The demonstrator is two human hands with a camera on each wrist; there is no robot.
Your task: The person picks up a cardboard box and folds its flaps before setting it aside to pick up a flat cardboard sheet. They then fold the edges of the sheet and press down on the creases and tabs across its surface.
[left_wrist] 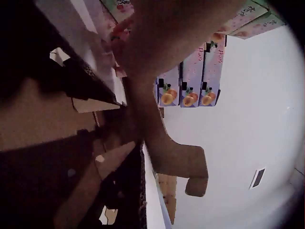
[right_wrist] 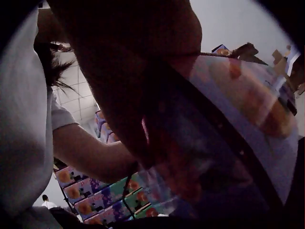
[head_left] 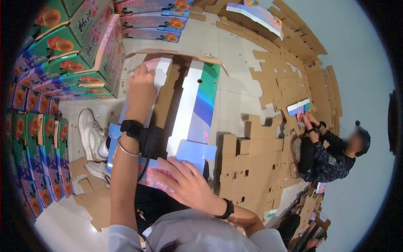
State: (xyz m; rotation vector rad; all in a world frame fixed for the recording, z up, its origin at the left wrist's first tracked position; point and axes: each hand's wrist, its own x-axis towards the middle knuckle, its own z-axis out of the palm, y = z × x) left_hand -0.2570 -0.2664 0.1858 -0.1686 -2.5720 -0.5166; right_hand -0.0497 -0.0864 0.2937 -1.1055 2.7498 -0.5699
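A partly folded cardboard carton (head_left: 201, 105) lies before me, its printed right side green, blue and lilac and its inside brown. At its far left corner, my left hand (head_left: 142, 90) grips the pink-and-white side panel (head_left: 160, 69) with curled fingers. In the left wrist view, that hand (left_wrist: 143, 43) is at the panel's outer face, partly in shadow. My right hand (head_left: 189, 185) rests with extended fingers on the pink near flap (head_left: 147, 173), beside a light blue corner tab (head_left: 195, 153). The right wrist view is dark, with the printed flap (right_wrist: 252, 105) close to the camera.
Printed peach cartons (head_left: 84, 54) are stacked at the left, with more cartons (head_left: 153, 21) at the back. Flat brown cardboard sheets (head_left: 247, 168) cover the floor to the right. Another person (head_left: 331, 151) sits there, handling a printed piece. A white shoe (head_left: 90, 130) stands left of the carton.
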